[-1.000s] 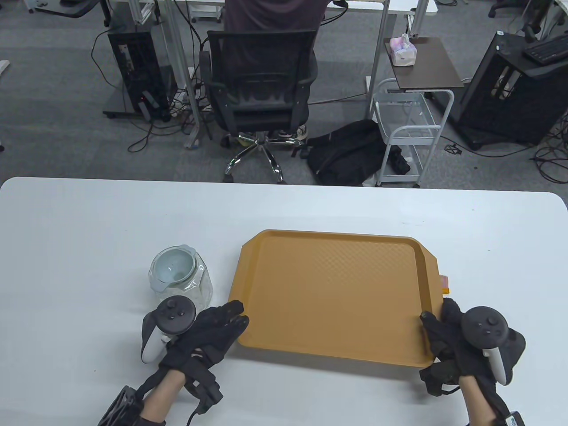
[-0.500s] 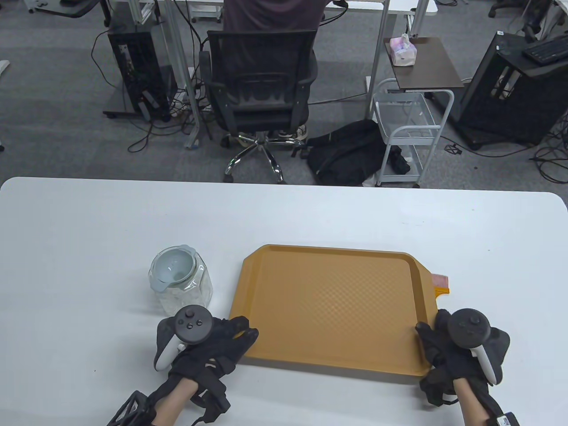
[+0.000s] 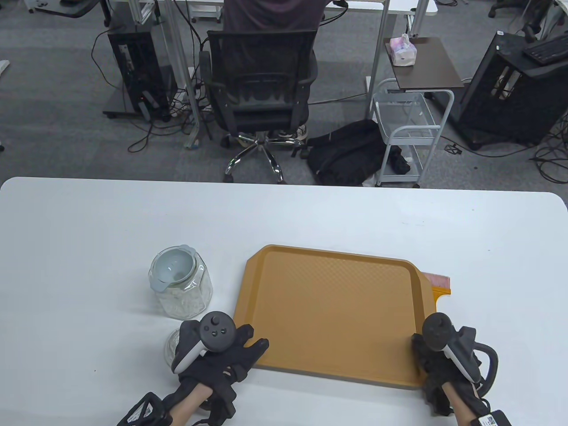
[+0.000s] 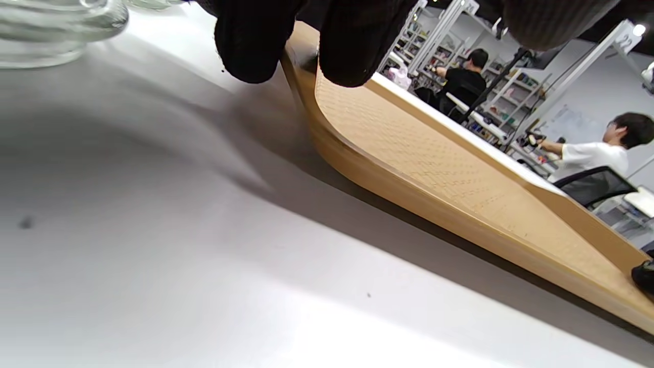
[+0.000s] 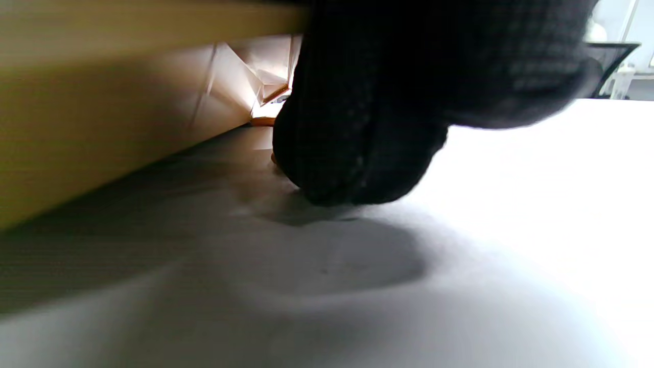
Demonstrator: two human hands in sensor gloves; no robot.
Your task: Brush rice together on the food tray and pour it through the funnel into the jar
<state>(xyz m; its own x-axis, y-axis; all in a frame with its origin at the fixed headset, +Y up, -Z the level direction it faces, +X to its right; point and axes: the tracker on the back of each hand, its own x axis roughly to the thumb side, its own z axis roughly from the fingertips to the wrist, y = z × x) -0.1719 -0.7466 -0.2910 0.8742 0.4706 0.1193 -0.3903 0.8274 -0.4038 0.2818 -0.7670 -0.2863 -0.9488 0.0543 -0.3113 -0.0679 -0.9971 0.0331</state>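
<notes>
Food tray, orange plastic, lying on the white desk toward its near edge, right of centre. No rice can be made out on its textured floor in the table view. The left hand is at the tray's near left corner, its fingers lying over the raised rim there; the right hand is at the near right corner, with one fingertip down at the desk surface beside the tray wall. Whether either hand's thumb closes under the rim cannot be told.

Handling, as a judgement: the tray looks stiff, light and broad, with a smooth, probably slippery rim; it is best held at two opposite corners or short sides so that it tilts evenly. The left wrist view suggests its near edge stands slightly off the desk.

The glass jar stands just beyond the left hand, near the tray's left side but apart from it, with a pale blue funnel seated in its mouth. It is probably heavy enough to stay put, yet fragile and easily knocked by a swinging tray corner. A brush projects from behind the tray's right side. A round glass piece, possibly the jar's lid, lies partly hidden under the left hand.
</notes>
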